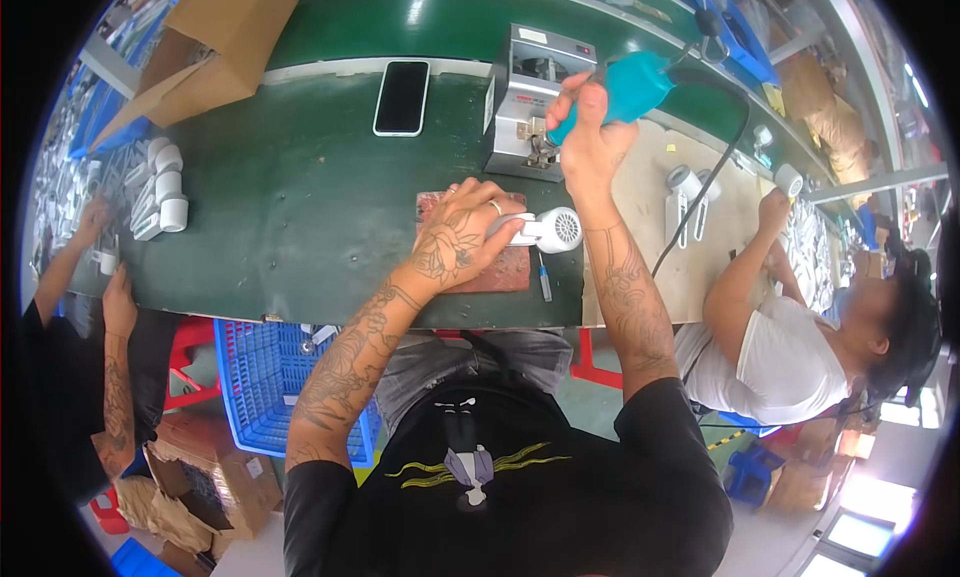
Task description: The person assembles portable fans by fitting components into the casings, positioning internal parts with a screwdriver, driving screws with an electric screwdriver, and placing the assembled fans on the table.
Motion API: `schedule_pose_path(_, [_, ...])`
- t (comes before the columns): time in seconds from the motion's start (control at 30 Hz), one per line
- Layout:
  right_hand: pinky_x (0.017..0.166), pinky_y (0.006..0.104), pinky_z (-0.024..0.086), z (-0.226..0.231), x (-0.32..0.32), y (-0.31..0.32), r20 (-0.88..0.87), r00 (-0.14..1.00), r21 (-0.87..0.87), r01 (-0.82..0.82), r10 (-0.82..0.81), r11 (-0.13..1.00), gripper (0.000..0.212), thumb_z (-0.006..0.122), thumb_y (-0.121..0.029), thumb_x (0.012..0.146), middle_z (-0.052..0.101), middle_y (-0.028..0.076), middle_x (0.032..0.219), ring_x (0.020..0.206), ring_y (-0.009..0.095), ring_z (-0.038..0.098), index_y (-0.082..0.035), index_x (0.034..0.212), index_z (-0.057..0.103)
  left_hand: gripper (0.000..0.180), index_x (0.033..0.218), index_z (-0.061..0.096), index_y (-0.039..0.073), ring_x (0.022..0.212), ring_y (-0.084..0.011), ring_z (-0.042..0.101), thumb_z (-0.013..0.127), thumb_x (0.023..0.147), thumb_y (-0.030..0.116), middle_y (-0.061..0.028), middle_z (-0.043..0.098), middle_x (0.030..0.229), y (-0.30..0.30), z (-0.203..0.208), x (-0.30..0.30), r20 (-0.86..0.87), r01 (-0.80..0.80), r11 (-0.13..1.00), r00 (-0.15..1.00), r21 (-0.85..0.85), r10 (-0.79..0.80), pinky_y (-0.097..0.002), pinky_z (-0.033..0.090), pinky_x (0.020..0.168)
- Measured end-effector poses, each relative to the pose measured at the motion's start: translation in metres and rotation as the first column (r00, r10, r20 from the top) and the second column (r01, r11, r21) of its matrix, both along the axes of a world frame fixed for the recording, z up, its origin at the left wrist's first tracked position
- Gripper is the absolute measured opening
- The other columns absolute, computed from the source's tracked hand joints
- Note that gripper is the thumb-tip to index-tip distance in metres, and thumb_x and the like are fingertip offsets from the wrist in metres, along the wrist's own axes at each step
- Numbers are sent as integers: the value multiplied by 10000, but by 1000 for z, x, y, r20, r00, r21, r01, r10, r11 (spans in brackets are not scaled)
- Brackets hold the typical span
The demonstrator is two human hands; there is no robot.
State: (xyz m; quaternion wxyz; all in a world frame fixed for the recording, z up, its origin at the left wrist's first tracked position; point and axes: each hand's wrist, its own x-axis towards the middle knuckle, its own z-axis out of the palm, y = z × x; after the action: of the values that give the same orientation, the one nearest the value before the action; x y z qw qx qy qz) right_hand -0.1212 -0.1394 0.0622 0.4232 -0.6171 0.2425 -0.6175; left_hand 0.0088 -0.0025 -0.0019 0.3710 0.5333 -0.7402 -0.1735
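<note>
The left grip (452,239) is clamped on a white grilled device (557,230) over a reddish pad (505,278) on the green tabletop (300,227); beyond, the right grip (596,142) is clamped round a teal tool (637,85) at a metal machine (510,137) bearing a white label (533,37) and blurred red print (525,100).

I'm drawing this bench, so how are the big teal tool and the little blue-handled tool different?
The teal tool is held in the right hand; the blue-handled tool lies on the green table. The teal tool is big and chunky, while the blue-handled tool is small and thin. Both have bluish colouring.
</note>
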Motion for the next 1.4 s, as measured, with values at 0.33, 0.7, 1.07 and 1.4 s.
schedule_pose_path(0.33, [552, 325, 476, 3, -4, 11, -75, 997, 116, -2, 11, 993, 422, 588, -382, 1079, 572, 75, 702, 594, 176, 571, 34, 1011, 594, 212, 1070, 759, 92, 1025, -316, 601, 677, 955, 249, -82, 649, 1052, -1, -4, 0, -82, -39, 999, 996, -2, 39, -454, 473, 963])
schedule_pose_path(0.7, [547, 336, 469, -2, -24, 56, -44, 995, 197, -78, 89, 977, 537, 600, -476, 1051, 540, 84, 676, 571, 192, 551, 61, 1055, 577, 217, 1052, 763, 75, 998, -319, 601, 676, 948, 243, -77, 663, 1051, -2, -1, -1, -70, -48, 999, 996, -9, 47, -444, 472, 948])
schedule_pose_path(1.07, [562, 350, 486, -22, -24, 58, 27, 989, 215, -146, 143, 966, 430, 632, -404, 1052, 547, 83, 742, 611, 188, 550, 9, 989, 530, 223, 1082, 738, 77, 997, -319, 597, 677, 949, 245, -89, 647, 1045, -1, 3, -2, 5, -73, 997, 997, -10, 73, -465, 474, 921])
schedule_pose_path(1.4, [566, 321, 478, -11, -27, 51, -138, 984, 231, -81, 115, 970, 429, 605, -406, 1070, 579, 75, 724, 616, 181, 585, 20, 1025, 577, 226, 1090, 735, 73, 1011, -321, 601, 671, 961, 246, -92, 648, 1055, -1, 0, -2, -4, -61, 998, 998, -25, 61, -473, 484, 939])
